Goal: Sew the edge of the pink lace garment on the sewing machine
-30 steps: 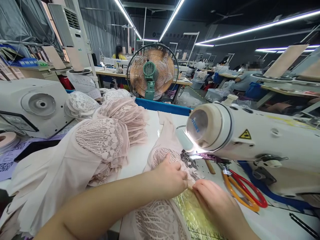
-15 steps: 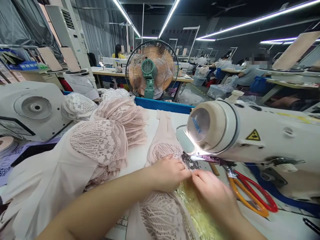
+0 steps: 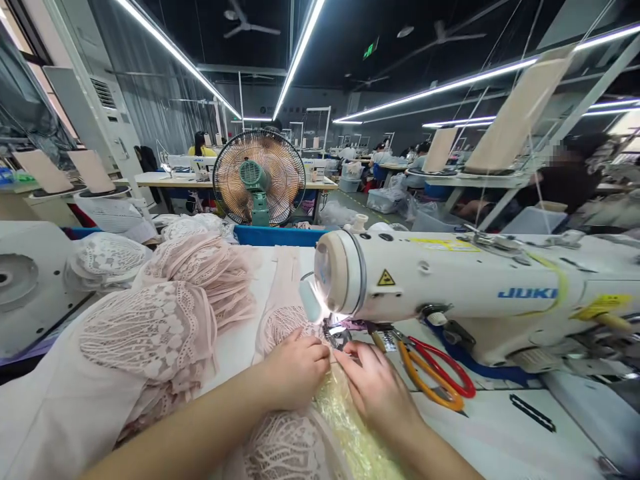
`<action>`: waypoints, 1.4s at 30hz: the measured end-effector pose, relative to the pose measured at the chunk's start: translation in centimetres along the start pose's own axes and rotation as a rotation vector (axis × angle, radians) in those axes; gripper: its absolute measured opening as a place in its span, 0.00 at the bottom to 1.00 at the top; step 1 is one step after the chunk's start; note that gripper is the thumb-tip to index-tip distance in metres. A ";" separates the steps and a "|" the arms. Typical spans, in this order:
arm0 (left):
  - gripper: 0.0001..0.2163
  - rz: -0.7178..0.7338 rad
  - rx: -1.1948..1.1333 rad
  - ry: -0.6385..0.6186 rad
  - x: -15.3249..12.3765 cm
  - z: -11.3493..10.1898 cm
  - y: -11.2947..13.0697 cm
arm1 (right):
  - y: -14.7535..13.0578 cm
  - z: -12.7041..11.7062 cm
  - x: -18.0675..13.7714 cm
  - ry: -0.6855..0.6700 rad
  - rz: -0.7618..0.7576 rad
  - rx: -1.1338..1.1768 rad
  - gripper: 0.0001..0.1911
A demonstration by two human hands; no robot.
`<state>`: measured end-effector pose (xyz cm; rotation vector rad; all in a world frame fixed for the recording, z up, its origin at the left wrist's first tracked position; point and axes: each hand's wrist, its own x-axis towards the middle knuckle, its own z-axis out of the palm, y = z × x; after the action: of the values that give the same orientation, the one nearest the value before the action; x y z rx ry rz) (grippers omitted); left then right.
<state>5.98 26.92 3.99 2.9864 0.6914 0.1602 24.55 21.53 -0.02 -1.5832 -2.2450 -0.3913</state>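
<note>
A pale pink lace bra (image 3: 285, 320) lies on the sewing table, its edge running under the presser foot (image 3: 337, 335) of a white sewing machine (image 3: 450, 273). My left hand (image 3: 299, 367), fingers curled, holds the lace down just left of the foot. Close in front of the needle area, my right hand (image 3: 375, 383) pinches the fabric's edge between thumb and fingers; the exact grip is partly hidden. Beneath and between both hands runs a crinkled, shiny yellow strip (image 3: 345, 417). The bra's other lace cup (image 3: 285, 443) lies nearer me, below my left wrist.
Orange-and-red-handled scissors (image 3: 435, 373) lie right of my right hand, beside a black slotted piece (image 3: 533, 412). Stacked pink lace pieces (image 3: 150, 327) fill the left side. Behind the table stand a large fan (image 3: 259, 177) and, further off, other workers at machines.
My view has turned right and upward, so everything appears further left and more of the machine shows. Both hands stay at the presser foot; the right fingers look more extended.
</note>
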 end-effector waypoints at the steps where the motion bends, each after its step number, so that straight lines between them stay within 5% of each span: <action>1: 0.12 0.001 0.012 -0.014 0.1 -0.1 0.1 | 0.1 0.1 -0.1 -0.003 -0.002 0.005 0.21; 14: 0.15 0.017 0.011 -0.014 0.2 0.8 -0.6 | 0.3 0.8 -1.2 -0.091 -0.013 0.026 0.27; 22: 0.14 0.006 -0.023 -0.093 0.4 0.8 -1.5 | 1.7 0.5 -1.5 0.010 -0.117 0.056 0.19; 27: 0.17 0.017 0.005 -0.163 0.6 0.6 -2.1 | 3.5 0.0 -2.0 0.030 0.032 0.079 0.16; 37: 0.21 -0.041 0.063 -0.211 1.8 0.7 -4.1 | 3.9 0.2 -1.6 0.058 0.086 0.148 0.16; 42: 0.17 -0.072 0.110 -0.080 1.4 0.5 -4.6 | 3.9 0.0 -1.7 0.030 0.184 0.165 0.15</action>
<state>5.30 31.68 3.22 3.0459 0.8234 -0.0015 28.78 21.41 -0.67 -1.6656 -2.0310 -0.1738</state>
